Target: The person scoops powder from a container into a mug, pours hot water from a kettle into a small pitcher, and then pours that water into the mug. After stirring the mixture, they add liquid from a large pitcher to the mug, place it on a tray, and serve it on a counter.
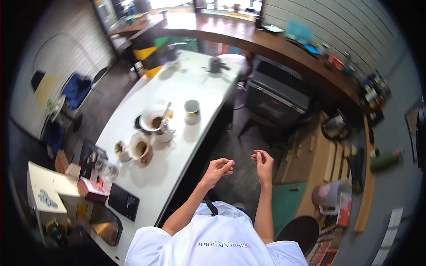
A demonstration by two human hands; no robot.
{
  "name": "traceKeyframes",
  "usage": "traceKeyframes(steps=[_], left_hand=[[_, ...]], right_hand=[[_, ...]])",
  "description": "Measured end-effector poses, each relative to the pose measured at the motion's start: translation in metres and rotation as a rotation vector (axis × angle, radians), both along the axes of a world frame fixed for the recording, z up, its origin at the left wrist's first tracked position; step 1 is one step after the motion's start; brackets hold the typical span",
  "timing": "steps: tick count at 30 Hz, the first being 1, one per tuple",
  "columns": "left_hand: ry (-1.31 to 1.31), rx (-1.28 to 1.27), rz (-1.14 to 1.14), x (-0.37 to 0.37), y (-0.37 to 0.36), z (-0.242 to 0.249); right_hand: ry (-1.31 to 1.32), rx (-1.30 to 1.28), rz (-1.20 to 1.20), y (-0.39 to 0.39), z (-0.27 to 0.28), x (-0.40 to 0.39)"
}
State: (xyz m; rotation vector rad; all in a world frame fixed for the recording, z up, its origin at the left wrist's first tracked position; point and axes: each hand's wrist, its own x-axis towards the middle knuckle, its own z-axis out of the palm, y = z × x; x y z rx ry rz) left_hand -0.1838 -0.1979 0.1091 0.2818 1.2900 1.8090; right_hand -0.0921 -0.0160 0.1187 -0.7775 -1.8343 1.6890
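My left hand (217, 170) is held in the air beside the near edge of the white table (173, 104), its fingertips pinched together. Level with it, my right hand (264, 166) is raised over the floor, fingers curled and closed toward the thumb. The two hands are apart; if anything is between the fingers, it is too small to make out. Nearest to my left hand on the table are a filter cone with brown grounds (141, 150), a larger white filter cone (153, 116), a small cup (120, 148) and a whitish cup (192, 107). Neither hand touches them.
A dark tablet-like device (123, 201) lies at the table's near end, by clear plastic cups (105, 170). Rightward stand a black case (279, 86), a wooden cabinet with a translucent pitcher (326, 195) and a green bottle (384, 161). A brown counter (222, 26) runs along the back.
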Motion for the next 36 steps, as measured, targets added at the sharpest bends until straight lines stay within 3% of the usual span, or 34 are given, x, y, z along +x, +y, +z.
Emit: traceKeyframes(steps=[9, 12, 17, 22, 26, 27, 30, 36], left_hand=[[0.067, -0.061, 0.431, -0.041, -0.081, 0.015], [0.105, -0.096, 0.545, -0.052, -0.093, 0.011], [0.11, -0.114, 0.752, -0.07, -0.095, 0.006], [0.241, -0.196, 1.119, -0.086, -0.083, 0.0], [0.359, -0.27, 1.311, -0.089, -0.076, -0.006], [0.355, -0.28, 1.325, -0.091, -0.073, -0.005], [0.422, -0.387, 1.368, -0.095, -0.067, 0.0], [0.554, -0.665, 1.437, -0.108, -0.053, 0.009]], right_hand=[[0.049, -0.072, 0.441, -0.045, -0.003, -0.121], [0.026, -0.062, 0.491, -0.051, -0.002, -0.152], [0.008, 0.064, 0.585, -0.04, -0.016, -0.206], [-0.118, 0.428, 0.703, -0.026, -0.011, -0.257], [-0.076, 0.432, 0.817, -0.022, -0.021, -0.285], [0.041, 0.388, 0.823, -0.025, -0.028, -0.289], [0.017, 0.504, 0.923, -0.027, -0.035, -0.298], [-0.006, 0.481, 0.944, -0.024, -0.031, -0.317]])
